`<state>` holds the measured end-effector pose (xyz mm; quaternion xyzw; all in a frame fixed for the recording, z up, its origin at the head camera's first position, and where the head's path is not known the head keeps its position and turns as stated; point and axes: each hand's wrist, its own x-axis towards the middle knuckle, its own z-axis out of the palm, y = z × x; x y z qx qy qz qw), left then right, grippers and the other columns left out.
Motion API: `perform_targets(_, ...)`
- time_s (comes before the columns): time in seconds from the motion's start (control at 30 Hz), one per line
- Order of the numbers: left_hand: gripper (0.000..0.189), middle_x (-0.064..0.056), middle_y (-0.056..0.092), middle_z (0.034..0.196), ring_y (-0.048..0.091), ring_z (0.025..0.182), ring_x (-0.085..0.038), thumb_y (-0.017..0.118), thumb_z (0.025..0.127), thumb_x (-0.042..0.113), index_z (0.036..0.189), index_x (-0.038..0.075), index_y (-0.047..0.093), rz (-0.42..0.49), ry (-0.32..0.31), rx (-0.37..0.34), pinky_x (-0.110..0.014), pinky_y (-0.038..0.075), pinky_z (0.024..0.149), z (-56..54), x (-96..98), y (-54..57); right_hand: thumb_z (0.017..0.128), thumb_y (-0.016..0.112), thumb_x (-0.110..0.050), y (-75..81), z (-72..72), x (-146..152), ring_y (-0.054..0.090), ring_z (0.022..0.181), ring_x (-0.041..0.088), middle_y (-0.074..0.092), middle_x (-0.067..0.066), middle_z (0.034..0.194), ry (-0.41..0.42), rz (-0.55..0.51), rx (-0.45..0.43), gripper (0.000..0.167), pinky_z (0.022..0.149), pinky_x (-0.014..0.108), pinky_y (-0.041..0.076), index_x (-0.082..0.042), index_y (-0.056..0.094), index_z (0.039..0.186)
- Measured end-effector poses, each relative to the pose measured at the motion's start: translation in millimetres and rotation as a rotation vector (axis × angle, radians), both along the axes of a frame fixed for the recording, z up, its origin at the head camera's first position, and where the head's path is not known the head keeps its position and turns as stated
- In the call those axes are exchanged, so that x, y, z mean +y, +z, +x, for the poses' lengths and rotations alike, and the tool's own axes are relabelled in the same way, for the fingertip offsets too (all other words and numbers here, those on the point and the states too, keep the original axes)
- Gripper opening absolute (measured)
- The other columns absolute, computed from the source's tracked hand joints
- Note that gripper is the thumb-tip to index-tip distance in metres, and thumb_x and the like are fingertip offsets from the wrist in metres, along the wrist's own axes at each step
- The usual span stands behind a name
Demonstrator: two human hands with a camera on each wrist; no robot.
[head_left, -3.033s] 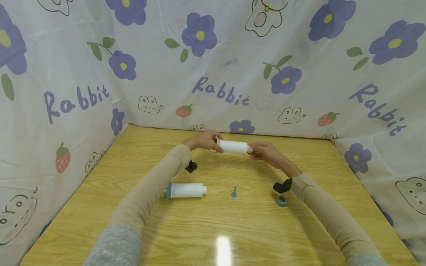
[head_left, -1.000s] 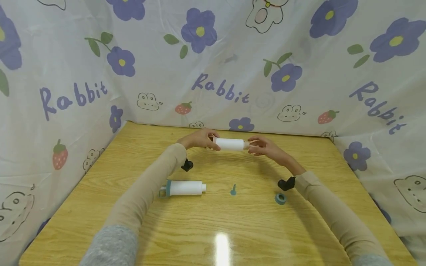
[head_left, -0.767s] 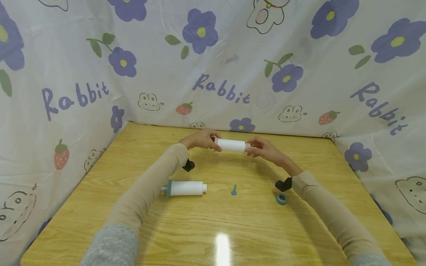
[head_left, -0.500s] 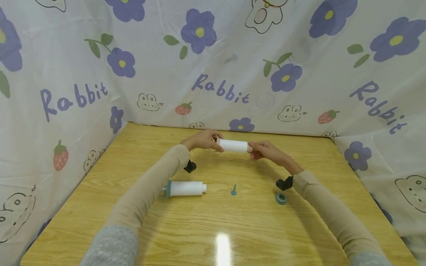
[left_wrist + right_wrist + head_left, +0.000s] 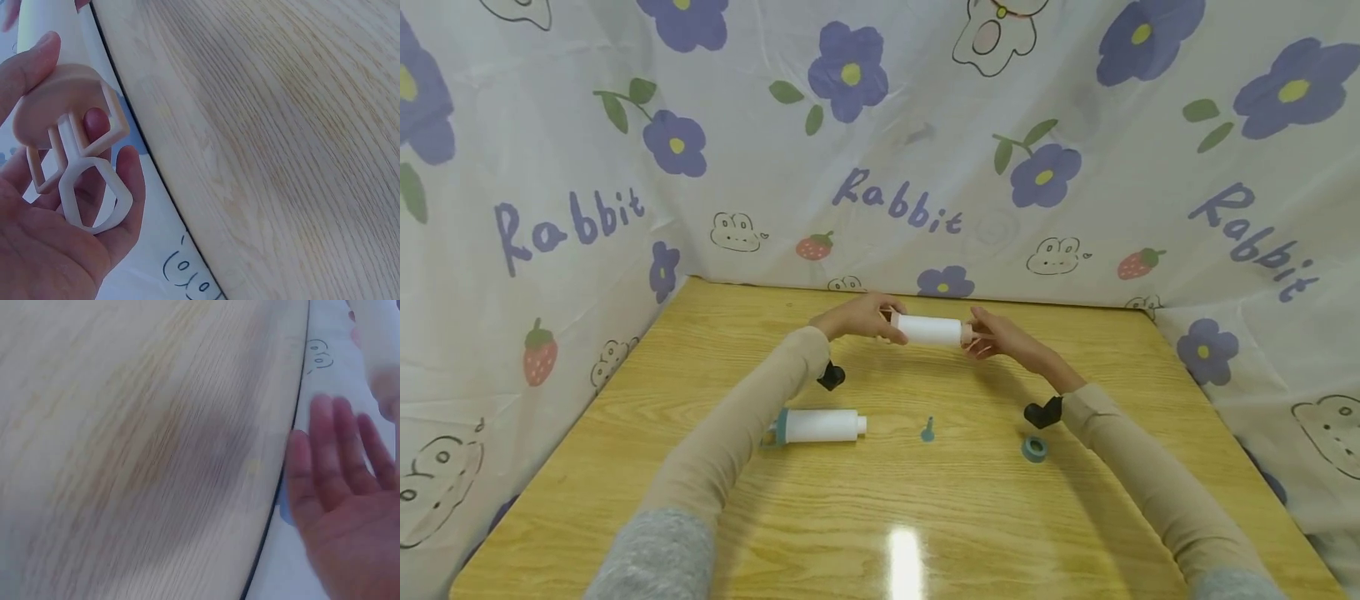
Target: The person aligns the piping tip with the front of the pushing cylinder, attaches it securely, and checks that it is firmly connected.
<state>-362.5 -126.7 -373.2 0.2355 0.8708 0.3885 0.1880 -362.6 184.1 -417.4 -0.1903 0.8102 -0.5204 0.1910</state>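
My left hand (image 5: 865, 317) holds a piping syringe (image 5: 934, 330), with a white barrel and pink ends, level above the back of the table. In the left wrist view its pink collar (image 5: 62, 103) has two side loops, and a white ring handle (image 5: 95, 195) hangs among the fingers. The thumb presses on the barrel beside the collar. My right hand (image 5: 1009, 343) is at the syringe's pink front end (image 5: 967, 335). In the right wrist view its fingers (image 5: 334, 456) are straight and spread beside that end, somewhat blurred; the thumb is hardly visible there.
On the wooden table (image 5: 865, 517) lies a second syringe (image 5: 822, 426), white with a teal collar, its handle partly behind the left sleeve. A small teal nozzle (image 5: 928, 430) stands mid-table. A teal ring cap (image 5: 1034, 450) lies to the right. Printed cloth (image 5: 910, 125) hangs behind.
My right fingers spread, then pinched the syringe's pink front end half a second ago, and now are loosened from it again. The syringe in my left hand has shifted slightly right.
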Motion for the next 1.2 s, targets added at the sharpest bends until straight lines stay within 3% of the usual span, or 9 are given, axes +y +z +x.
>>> perform_targets(0.1,0.055,-0.012,0.065,0.105,0.061,0.108,-0.045,0.080,0.085,0.026,0.132,0.013,0.057,0.012,0.018,-0.015,-0.056,0.050,0.096,-1.3,-3.1,-1.3,0.105,0.049,-0.040,0.9,3.3,1.0,0.060,0.119,0.038,0.055,0.022,0.133,-0.025,-0.075,0.044,0.053,0.104,0.056,0.046,0.001,0.048,0.139)
perform_targets(0.17,0.055,-0.011,0.065,0.104,0.061,0.108,-0.044,0.080,0.085,0.027,0.133,0.014,0.056,0.015,0.027,-0.020,-0.056,0.050,0.096,-1.7,-4.8,-1.5,0.101,0.059,-0.027,1.6,7.3,0.6,0.055,0.125,0.038,0.049,0.023,0.139,-0.014,-0.117,0.070,0.051,0.107,0.057,0.044,0.000,0.045,0.142)
perform_targets(0.37,0.055,-0.010,0.065,0.099,0.060,0.106,-0.045,0.079,0.086,0.027,0.134,0.014,0.056,0.023,0.032,-0.026,-0.057,0.049,0.096,-0.9,-6.7,-0.7,0.095,0.067,-0.013,0.7,13.6,-4.2,0.051,0.129,0.036,0.048,0.022,0.140,0.009,-0.147,0.118,0.051,0.106,0.059,0.043,0.000,0.047,0.141)
perform_targets(0.6,0.051,-0.011,0.066,0.101,0.061,0.106,-0.045,0.080,0.085,0.025,0.130,0.015,0.058,0.033,0.040,-0.029,-0.057,0.049,0.094,0.3,-6.0,-0.2,0.102,0.058,-0.030,-2.7,8.0,-6.5,0.066,0.105,0.033,0.063,0.023,0.119,-0.015,-0.127,0.048,0.043,0.103,0.058,0.047,0.004,0.058,0.129)
perform_targets(0.8,0.049,-0.010,0.065,0.107,0.061,0.107,-0.042,0.081,0.084,0.026,0.128,0.016,0.060,0.003,0.024,0.001,-0.038,0.054,0.078,1.8,-2.0,1.7,0.105,0.043,-0.049,-3.6,5.3,-5.3,0.067,0.081,0.025,0.069,0.005,0.082,-0.008,-0.078,-0.067,0.067,0.091,0.052,0.054,0.015,0.059,0.117)
perform_targets(0.93,0.048,-0.011,0.065,0.107,0.060,0.108,-0.044,0.080,0.085,0.025,0.127,0.015,0.060,0.000,0.015,0.002,-0.043,0.054,0.081,2.2,0.4,2.4,0.105,0.038,-0.054,-3.4,4.2,-4.2,0.064,0.069,0.020,0.068,-0.001,0.072,-0.001,-0.050,-0.111,0.076,0.086,0.051,0.055,0.018,0.058,0.118)
perform_targets(1.07,0.048,-0.012,0.065,0.110,0.061,0.107,-0.041,0.080,0.085,0.025,0.126,0.014,0.061,0.013,0.017,-0.001,-0.054,0.052,0.090,1.9,0.8,2.0,0.103,0.030,-0.062,-3.3,2.9,-3.1,0.068,0.086,0.028,0.069,0.004,0.087,-0.049,-0.028,-0.085,0.084,0.091,0.053,0.054,0.014,0.050,0.131)
perform_targets(1.13,0.049,-0.012,0.065,0.111,0.061,0.106,-0.039,0.080,0.085,0.025,0.127,0.013,0.060,0.020,0.025,-0.006,-0.056,0.051,0.094,1.3,-0.4,1.2,0.103,0.027,-0.063,-3.4,2.6,-2.4,0.067,0.100,0.035,0.067,0.011,0.104,-0.079,-0.047,-0.046,0.084,0.097,0.054,0.051,0.011,0.044,0.139)
perform_targets(1.2,0.051,-0.012,0.065,0.111,0.062,0.106,-0.037,0.080,0.085,0.025,0.129,0.013,0.059,0.021,0.034,-0.011,-0.056,0.050,0.095,0.7,-2.4,0.3,0.105,0.033,-0.056,-3.3,2.9,-1.4,0.063,0.112,0.038,0.061,0.018,0.122,-0.093,-0.092,-0.003,0.074,0.103,0.055,0.047,0.007,0.039,0.144)
